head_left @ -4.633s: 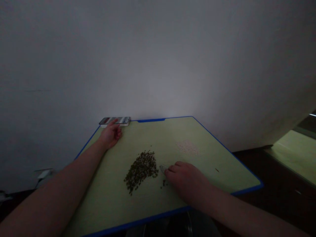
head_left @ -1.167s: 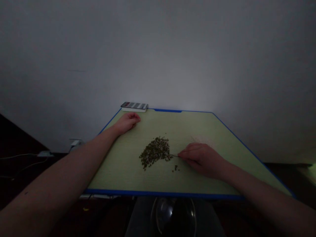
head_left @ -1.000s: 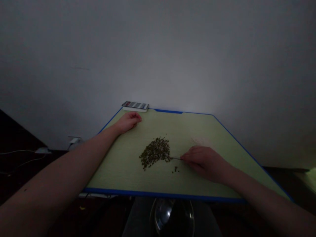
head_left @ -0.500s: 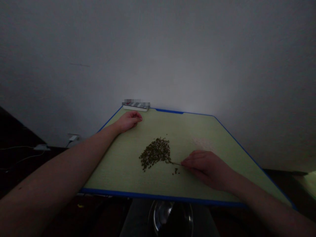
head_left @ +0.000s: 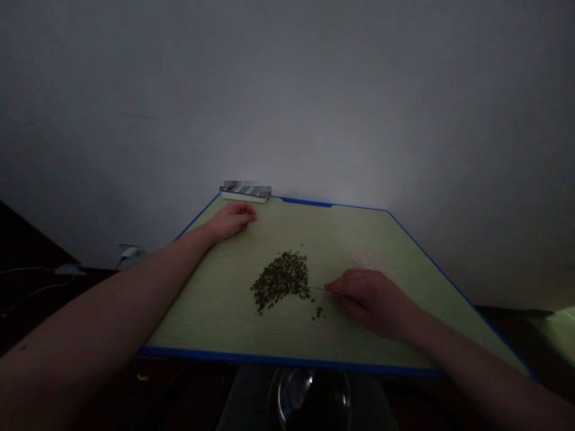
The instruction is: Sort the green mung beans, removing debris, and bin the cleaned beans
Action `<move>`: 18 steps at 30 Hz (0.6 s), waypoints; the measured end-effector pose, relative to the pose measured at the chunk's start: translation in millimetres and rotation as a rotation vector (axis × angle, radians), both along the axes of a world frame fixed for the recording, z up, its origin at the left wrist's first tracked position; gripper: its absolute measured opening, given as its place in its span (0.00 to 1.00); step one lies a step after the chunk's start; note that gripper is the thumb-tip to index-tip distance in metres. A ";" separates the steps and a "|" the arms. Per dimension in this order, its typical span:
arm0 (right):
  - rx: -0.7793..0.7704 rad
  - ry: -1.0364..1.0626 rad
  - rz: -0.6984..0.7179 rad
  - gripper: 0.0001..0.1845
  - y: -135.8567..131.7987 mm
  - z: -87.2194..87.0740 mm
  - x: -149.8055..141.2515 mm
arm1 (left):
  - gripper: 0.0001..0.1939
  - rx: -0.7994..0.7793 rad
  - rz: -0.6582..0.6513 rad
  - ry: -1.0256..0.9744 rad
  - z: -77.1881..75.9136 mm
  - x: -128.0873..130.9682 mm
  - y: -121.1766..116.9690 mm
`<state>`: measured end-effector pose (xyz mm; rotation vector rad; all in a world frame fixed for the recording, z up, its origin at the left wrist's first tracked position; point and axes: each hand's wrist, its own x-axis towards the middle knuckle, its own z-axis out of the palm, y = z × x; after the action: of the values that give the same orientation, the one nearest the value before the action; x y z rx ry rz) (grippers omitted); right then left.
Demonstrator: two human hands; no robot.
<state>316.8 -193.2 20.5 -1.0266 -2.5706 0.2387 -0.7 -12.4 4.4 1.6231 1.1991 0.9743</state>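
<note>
A heap of small dark green-brown grains or beans (head_left: 282,280) is spread over the middle of the pale table (head_left: 215,323), and a few loose ones lie to its lower right. My right hand (head_left: 372,299) is closed on a thin stick (head_left: 318,289), whose tip reaches the heap's right edge. What kind of stick it is does not show. Near the table's far left, my left hand (head_left: 233,220) rests with its fingers curled together. Nothing shows in it. Just beyond my right hand lies a faint patch of pale grains (head_left: 365,258).
A box-like thing with a blurred top (head_left: 245,193) sits at the far left corner. A shiny metal bowl (head_left: 287,395) stands below the table's blue front edge, over my lap. The wall (head_left: 314,108) rises behind the table. White plugs and cables (head_left: 130,251) are at left.
The stick's tip has shifted slightly up at the heap's right edge, and my right hand has moved slightly up and left. A few grains now lie apart there. My left hand stays put.
</note>
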 end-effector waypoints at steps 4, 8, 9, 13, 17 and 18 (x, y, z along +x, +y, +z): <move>-0.011 0.017 0.052 0.16 4.9 1.9 -0.9 | 0.06 0.006 -0.002 0.018 1.1 0.4 -0.8; -0.035 0.040 0.113 0.15 1.8 4.1 1.8 | 0.05 -0.008 0.005 0.022 2.6 0.8 -2.3; -0.044 0.049 0.124 0.15 -0.1 4.5 2.7 | 0.05 -0.011 0.007 0.022 2.6 0.8 -2.2; -0.057 0.062 0.139 0.15 -6.5 5.7 4.8 | 0.04 -0.005 -0.001 0.019 1.3 0.1 -0.1; -0.055 0.063 0.131 0.15 -7.4 4.8 2.7 | 0.05 -0.001 -0.001 0.019 -0.2 -1.0 1.8; -0.050 0.064 0.133 0.16 -7.2 4.3 1.7 | 0.05 -0.002 -0.002 0.019 -0.3 -1.1 1.8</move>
<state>318.5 -200.4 24.8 -0.8516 -2.5887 0.3655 -1.8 -10.6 4.2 1.6354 1.2112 0.9585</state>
